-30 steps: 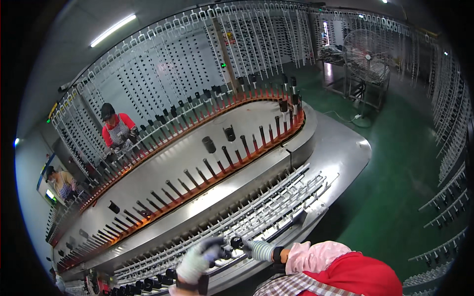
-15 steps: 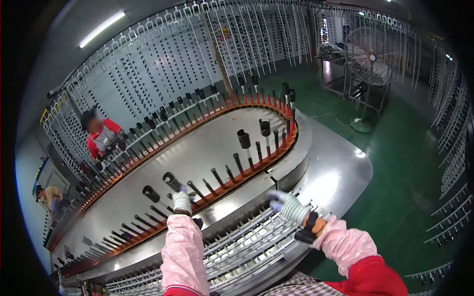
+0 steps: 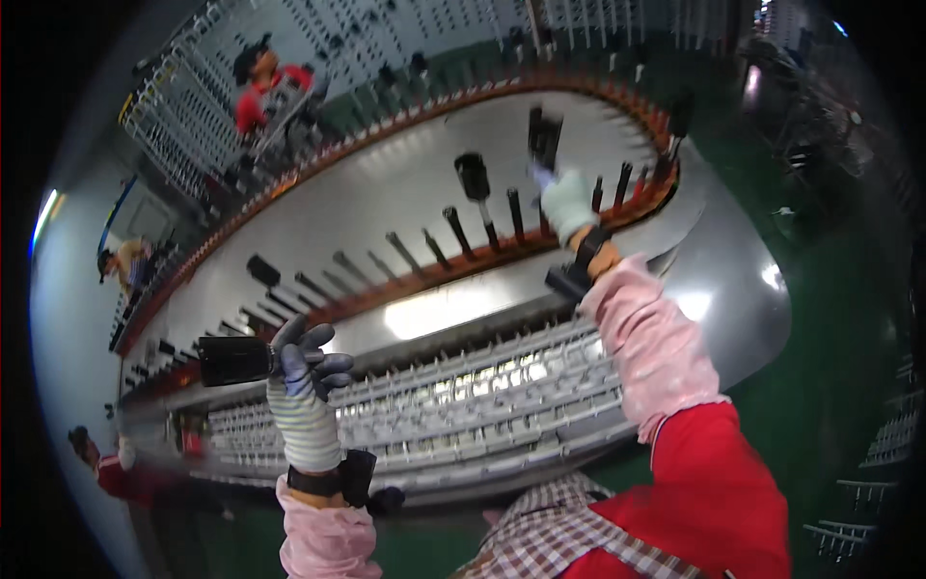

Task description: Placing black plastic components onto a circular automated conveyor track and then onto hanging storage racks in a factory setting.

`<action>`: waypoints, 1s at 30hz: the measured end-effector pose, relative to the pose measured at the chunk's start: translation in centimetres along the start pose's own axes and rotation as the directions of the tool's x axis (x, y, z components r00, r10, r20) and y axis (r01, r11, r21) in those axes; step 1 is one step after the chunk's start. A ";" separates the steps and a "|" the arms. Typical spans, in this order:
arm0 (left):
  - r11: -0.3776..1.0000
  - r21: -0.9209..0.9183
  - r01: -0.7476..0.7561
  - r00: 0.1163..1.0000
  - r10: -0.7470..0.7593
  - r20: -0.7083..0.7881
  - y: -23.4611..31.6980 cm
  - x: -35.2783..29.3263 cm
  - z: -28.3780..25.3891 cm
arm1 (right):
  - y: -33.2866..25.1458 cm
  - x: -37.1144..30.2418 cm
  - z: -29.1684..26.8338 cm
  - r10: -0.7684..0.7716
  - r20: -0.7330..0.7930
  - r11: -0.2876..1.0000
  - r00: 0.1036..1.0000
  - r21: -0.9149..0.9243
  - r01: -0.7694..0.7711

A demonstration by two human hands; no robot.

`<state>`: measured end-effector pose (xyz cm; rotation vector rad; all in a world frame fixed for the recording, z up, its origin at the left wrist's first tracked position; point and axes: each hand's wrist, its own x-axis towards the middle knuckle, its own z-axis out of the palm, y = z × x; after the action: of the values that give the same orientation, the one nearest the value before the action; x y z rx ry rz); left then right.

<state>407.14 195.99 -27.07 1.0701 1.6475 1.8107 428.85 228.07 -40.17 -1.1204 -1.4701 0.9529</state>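
My left hand (image 3: pixel 307 372), in a striped glove with grey fingertips, is off the line at the near left. Its fingers are closed on the end of a black hollow cup-shaped part (image 3: pixel 234 360), which lies sideways to the left of them. My right hand (image 3: pixel 567 201), gloved too, reaches across to the far right stretch of the line. Its fingers are at the lower end of another black cup-shaped part (image 3: pixel 544 137), which is blurred. Just left of that hand, a similar black part (image 3: pixel 473 178) stands on a post.
An oval conveyor track (image 3: pixel 429 280) with upright posts curves round a steel tabletop (image 3: pixel 367 207). Racks of metal bars (image 3: pixel 463 405) lie along the near side. A co-worker in red (image 3: pixel 275 96) stands across the line; others are at the left. Hanging racks line the back.
My left hand has drawn a black part off the line and toward me, to the left. The right hand has moved forward to a black part. My view has turned and shifted.
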 end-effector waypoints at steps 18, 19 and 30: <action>0.960 0.245 0.133 0.950 -0.194 0.246 -21.4 -21.4 -3.9 | 3.1 -41.4 1.5 0.085 0.571 0.636 0.817 0.600 -0.485; 0.972 0.190 0.137 0.963 -0.176 0.205 -23.1 -21.9 -6.3 | 2.5 -42.1 2.6 -0.076 0.532 0.973 0.843 0.224 -0.054; 0.873 0.157 0.461 0.859 -0.484 0.167 -24.6 -20.9 -4.5 | -0.9 -37.7 -1.0 0.293 0.771 0.942 0.566 -0.131 -0.309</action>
<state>411.91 181.35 -55.81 0.7687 1.7157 1.2620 431.73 191.38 -48.54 -0.9883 -1.9749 1.8787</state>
